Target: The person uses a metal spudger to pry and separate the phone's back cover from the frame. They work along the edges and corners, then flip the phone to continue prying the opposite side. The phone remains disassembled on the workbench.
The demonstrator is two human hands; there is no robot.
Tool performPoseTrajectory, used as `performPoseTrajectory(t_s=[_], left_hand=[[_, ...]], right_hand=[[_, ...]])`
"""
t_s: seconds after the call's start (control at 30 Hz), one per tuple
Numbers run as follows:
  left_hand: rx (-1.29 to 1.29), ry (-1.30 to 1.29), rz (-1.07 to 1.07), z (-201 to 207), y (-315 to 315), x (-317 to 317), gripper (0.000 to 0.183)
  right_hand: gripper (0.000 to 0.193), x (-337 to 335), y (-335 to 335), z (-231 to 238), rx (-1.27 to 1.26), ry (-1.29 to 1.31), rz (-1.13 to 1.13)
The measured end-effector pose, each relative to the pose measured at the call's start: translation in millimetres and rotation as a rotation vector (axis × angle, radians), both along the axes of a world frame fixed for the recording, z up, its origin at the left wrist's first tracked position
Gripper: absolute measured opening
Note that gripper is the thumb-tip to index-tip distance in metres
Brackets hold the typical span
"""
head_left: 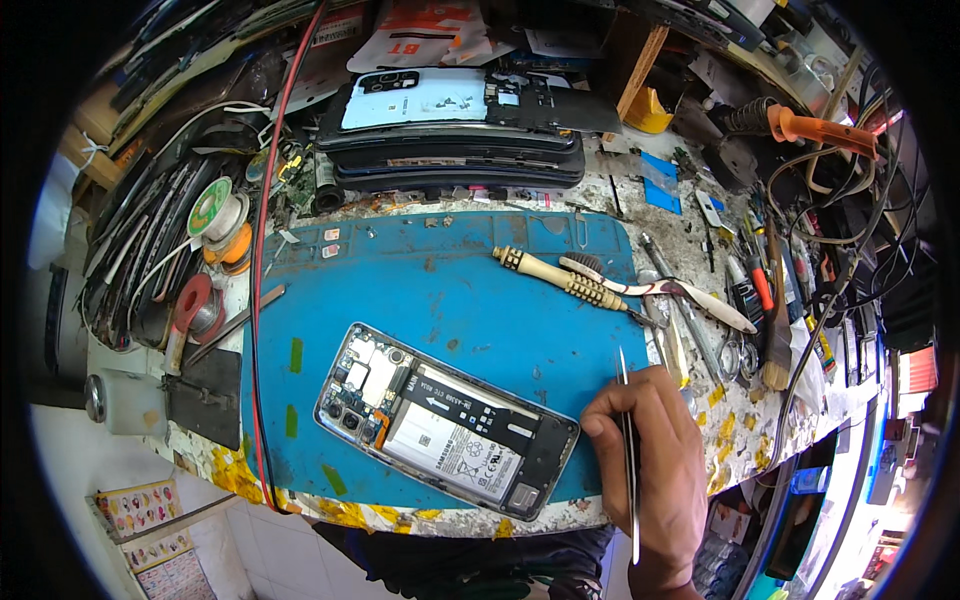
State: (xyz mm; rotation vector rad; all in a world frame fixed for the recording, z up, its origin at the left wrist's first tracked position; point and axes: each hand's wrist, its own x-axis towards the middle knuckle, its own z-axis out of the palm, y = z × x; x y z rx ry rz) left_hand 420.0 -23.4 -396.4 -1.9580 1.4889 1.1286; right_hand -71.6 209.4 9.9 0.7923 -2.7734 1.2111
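Observation:
My right hand [655, 450] is closed around slim metal tweezers [629, 455], seen nearly edge-on, with the fine tip pointing away from me. Just left of that hand lies a smartphone with its back cover off [450, 420], slanted across the blue mat [400, 290]. Its battery [455, 445], a black flex ribbon, the camera modules and the board shields are exposed. The hand and the tweezers appear apart from the phone. My left hand is out of view.
A beige-handled pick [560, 278] and a toothbrush [680, 292] lie on the mat's far right. Stacked phone parts [455, 150] stand behind. Solder spools [200, 305] are at left, a red-black cable [258, 250] crosses the mat, and an orange-handled soldering iron [825, 132] sits far right.

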Motion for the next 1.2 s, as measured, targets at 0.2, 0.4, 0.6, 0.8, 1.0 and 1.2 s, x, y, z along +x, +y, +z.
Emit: performPoseTrajectory(t_s=[0.2, 0.4, 0.6, 0.8, 1.0, 1.2], left_hand=[[0.01, -0.001, -0.002, -2, -2, 1, 0.035], [0.022, 0.003, -0.024, -6, -7, -1, 0.034], [0.032, 0.008, -0.016, -6, -9, 3, 0.033], [0.045, 0.006, -0.021, -6, -12, 6, 0.033], [0.052, 0.003, -0.023, -6, -14, 7, 0.032], [0.062, -0.002, -0.026, -5, -17, 7, 0.032]], right_hand=[[0.01, 1, 0, -1, -0.041, -0.018, -0.078], [0.009, 1, 1, -4, -0.099, 0.019, -0.062], [0.009, 2, 1, -5, -0.09, 0.044, -0.056], [0.01, 2, 1, -5, -0.084, 0.046, -0.052], [0.013, 4, 2, -1, -0.047, 0.021, -0.055], [0.014, 4, 2, 1, -0.065, 0.0, -0.064]])
